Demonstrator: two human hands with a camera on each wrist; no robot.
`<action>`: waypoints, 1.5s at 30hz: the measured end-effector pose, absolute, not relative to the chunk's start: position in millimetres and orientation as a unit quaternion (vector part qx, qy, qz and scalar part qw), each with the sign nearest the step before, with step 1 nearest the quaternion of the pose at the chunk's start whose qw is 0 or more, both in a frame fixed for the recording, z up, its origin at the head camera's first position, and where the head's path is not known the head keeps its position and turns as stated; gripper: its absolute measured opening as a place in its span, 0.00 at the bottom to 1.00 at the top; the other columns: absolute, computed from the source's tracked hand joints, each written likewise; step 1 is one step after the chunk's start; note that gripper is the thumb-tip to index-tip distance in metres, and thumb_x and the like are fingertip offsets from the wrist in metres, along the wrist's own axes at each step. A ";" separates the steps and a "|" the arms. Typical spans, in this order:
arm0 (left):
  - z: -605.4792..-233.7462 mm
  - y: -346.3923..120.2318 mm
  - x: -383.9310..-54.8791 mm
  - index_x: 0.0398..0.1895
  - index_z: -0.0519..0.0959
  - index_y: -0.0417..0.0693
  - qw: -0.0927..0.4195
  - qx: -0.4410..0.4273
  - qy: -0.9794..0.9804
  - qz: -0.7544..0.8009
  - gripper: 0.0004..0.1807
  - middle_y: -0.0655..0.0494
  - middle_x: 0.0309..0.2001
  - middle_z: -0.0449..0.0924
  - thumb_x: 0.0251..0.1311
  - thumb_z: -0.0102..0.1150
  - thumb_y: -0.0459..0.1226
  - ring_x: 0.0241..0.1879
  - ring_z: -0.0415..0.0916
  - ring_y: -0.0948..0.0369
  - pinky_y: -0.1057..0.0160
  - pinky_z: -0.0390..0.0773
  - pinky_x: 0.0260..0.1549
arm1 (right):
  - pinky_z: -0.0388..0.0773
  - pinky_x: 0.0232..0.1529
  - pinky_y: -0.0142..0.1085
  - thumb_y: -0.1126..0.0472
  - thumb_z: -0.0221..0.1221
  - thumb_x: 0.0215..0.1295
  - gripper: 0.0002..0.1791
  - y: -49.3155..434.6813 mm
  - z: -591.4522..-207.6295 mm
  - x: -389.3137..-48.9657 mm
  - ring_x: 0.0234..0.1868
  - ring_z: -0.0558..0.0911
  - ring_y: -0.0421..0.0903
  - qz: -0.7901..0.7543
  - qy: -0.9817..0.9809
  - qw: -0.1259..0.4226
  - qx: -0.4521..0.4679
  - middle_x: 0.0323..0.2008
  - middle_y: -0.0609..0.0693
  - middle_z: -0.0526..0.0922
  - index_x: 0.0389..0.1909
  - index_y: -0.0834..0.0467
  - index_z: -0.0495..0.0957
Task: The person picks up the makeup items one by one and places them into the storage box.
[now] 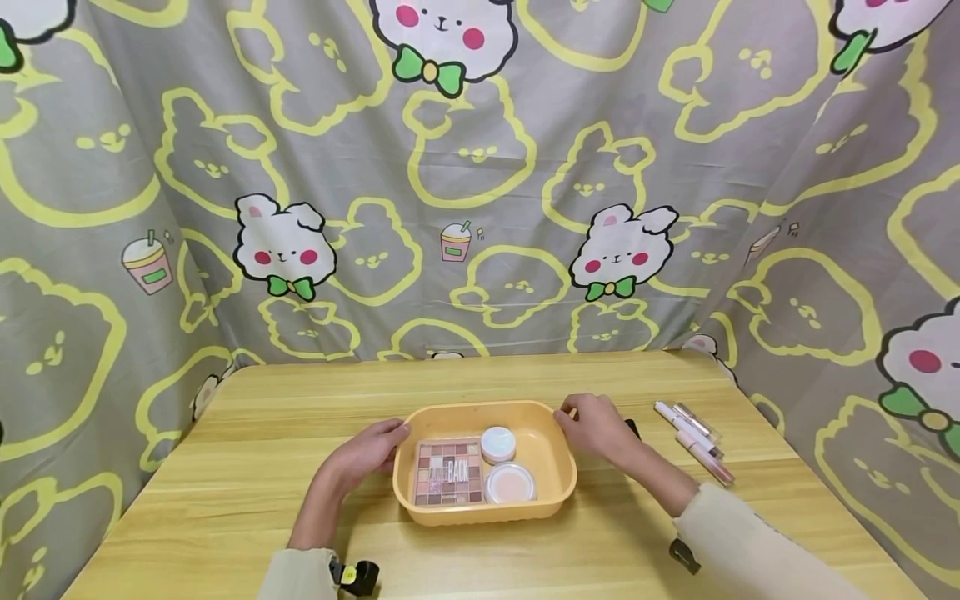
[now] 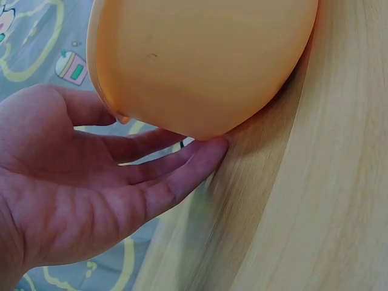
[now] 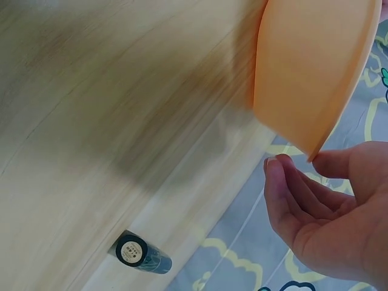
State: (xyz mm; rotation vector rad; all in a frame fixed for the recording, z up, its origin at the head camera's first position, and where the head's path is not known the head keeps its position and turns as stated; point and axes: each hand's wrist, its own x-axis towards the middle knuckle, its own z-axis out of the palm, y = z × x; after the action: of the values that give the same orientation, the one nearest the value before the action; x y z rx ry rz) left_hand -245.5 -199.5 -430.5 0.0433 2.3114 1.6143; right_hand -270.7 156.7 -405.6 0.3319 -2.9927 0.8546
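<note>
A yellow-orange plastic basin (image 1: 551, 510) is between both hands. Inside it lie an eyeshadow palette (image 1: 448, 473) with many small pans, a small white-lidded round jar (image 1: 498, 444) and a round compact (image 1: 511, 483) with a pale pink centre. My left hand (image 1: 367, 450) holds the basin's left end, thumb at the rim and fingers beneath, as the left wrist view shows. At the far right corner my right hand (image 1: 596, 425) grips the rim, its thumb (image 3: 333, 163) against the edge and the other fingers curled below.
Several slim makeup tubes (image 1: 693, 433) lie on the wooden table (image 1: 300, 417) to the right. A dark bottle with a black cap (image 3: 142, 252) stands near the right hand. Patterned curtains (image 1: 510, 208) close off the back and sides.
</note>
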 end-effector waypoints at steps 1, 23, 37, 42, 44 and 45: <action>-430.9 -199.9 -245.5 0.75 0.53 0.24 0.159 0.015 0.810 0.565 0.33 0.33 0.64 0.74 0.80 0.40 0.43 0.60 0.77 0.45 0.47 0.81 0.57 | 0.74 0.22 0.34 0.58 0.59 0.73 0.11 156.7 -405.2 -270.4 0.23 0.77 0.42 0.272 -0.957 0.004 0.104 0.25 0.49 0.82 0.40 0.61 0.85; -432.5 -203.5 -245.7 0.76 0.54 0.27 0.159 0.019 0.805 0.571 0.34 0.36 0.61 0.76 0.79 0.43 0.43 0.56 0.80 0.49 0.53 0.83 0.51 | 0.71 0.19 0.33 0.61 0.58 0.71 0.10 183.1 -397.2 -271.0 0.16 0.74 0.41 0.253 -0.958 0.074 0.113 0.19 0.49 0.81 0.37 0.64 0.82; -432.8 -202.7 -246.6 0.75 0.55 0.27 0.159 0.020 0.805 0.572 0.34 0.35 0.62 0.75 0.79 0.43 0.43 0.57 0.79 0.48 0.51 0.83 0.52 | 0.72 0.21 0.35 0.62 0.60 0.69 0.15 206.4 -398.2 -271.1 0.20 0.75 0.43 0.224 -0.968 0.064 0.092 0.23 0.52 0.81 0.48 0.70 0.79; -434.1 -202.6 -247.6 0.75 0.56 0.28 0.155 0.008 0.806 0.571 0.33 0.37 0.63 0.76 0.78 0.45 0.44 0.57 0.79 0.50 0.51 0.83 0.53 | 0.68 0.21 0.35 0.62 0.59 0.69 0.16 215.7 -399.7 -270.5 0.18 0.72 0.42 0.215 -0.971 0.061 0.087 0.19 0.50 0.78 0.50 0.71 0.78; -434.1 -202.6 -247.6 0.75 0.57 0.29 0.153 0.001 0.806 0.571 0.33 0.37 0.63 0.76 0.78 0.45 0.44 0.57 0.79 0.49 0.51 0.83 0.53 | 0.67 0.20 0.35 0.62 0.59 0.68 0.17 219.0 -401.2 -270.5 0.16 0.69 0.42 0.213 -0.972 0.059 0.083 0.17 0.49 0.76 0.50 0.72 0.78; -433.8 -202.7 -247.2 0.76 0.57 0.29 0.153 0.002 0.807 0.571 0.33 0.37 0.63 0.75 0.78 0.45 0.44 0.58 0.79 0.49 0.51 0.83 0.53 | 0.66 0.20 0.35 0.62 0.60 0.68 0.18 220.7 -402.1 -270.5 0.15 0.68 0.41 0.213 -0.972 0.058 0.080 0.16 0.50 0.75 0.50 0.73 0.77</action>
State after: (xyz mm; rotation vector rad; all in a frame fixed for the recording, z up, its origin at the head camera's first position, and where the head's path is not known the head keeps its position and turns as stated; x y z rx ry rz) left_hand -247.2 -202.7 -433.8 0.0045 2.3136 1.6379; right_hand -270.5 220.7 -402.1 0.2416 -2.9472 0.6443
